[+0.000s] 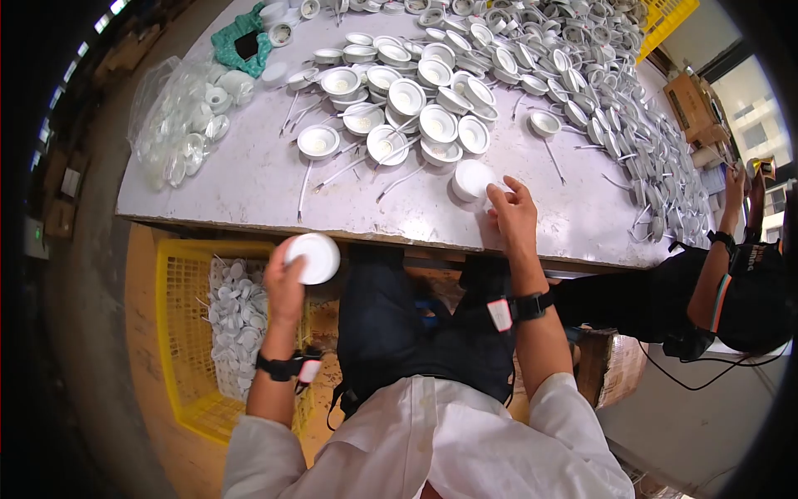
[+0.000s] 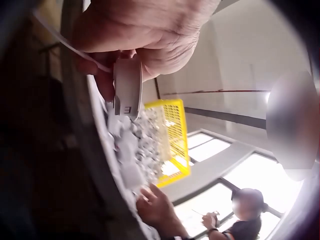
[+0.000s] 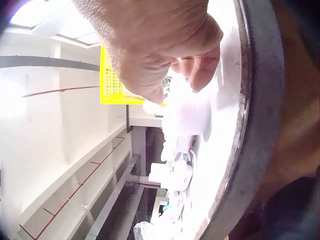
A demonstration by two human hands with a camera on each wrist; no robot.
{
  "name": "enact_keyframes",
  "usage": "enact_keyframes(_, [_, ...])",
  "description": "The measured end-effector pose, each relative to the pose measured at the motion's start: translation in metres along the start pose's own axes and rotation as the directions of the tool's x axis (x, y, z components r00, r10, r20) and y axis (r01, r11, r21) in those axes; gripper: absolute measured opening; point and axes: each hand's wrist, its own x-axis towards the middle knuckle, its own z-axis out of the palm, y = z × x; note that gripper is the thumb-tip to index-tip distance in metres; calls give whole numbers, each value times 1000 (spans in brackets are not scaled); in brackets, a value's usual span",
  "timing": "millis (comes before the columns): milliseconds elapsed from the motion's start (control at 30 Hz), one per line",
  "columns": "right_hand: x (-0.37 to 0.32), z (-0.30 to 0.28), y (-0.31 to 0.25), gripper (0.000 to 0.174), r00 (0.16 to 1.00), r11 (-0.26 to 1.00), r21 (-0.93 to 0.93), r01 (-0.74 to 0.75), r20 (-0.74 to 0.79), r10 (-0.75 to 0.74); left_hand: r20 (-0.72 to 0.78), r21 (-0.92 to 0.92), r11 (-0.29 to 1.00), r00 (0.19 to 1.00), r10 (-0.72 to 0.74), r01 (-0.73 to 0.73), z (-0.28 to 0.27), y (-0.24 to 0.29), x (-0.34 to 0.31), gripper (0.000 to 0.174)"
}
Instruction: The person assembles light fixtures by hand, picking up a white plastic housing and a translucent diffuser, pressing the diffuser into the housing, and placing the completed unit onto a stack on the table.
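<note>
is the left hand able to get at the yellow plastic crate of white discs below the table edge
Probably yes: the left hand hovers just over the yellow plastic crate, nothing between them, though it already holds a white round disc.

Past the far corner of the pale grey counter (image 1: 249, 183), a yellow plastic crate (image 1: 665, 21) is cut off by the head view's top edge. Below the counter's near edge, the left hand (image 1: 285, 287) has a round white plastic lamp housing (image 1: 314, 258) in its grip, and the fingers behind it are hidden. On the counter, glare washes out the second round white housing (image 3: 192, 112) under the right hand (image 3: 150, 45), so whether the fingers pinch it cannot be told.
</note>
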Motion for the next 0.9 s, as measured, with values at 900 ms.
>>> enact_keyframes(900, [-39,-55,18,17,954,721,631,-288,256,156,652,222,948,689,-317,226,164,40,-28,27])
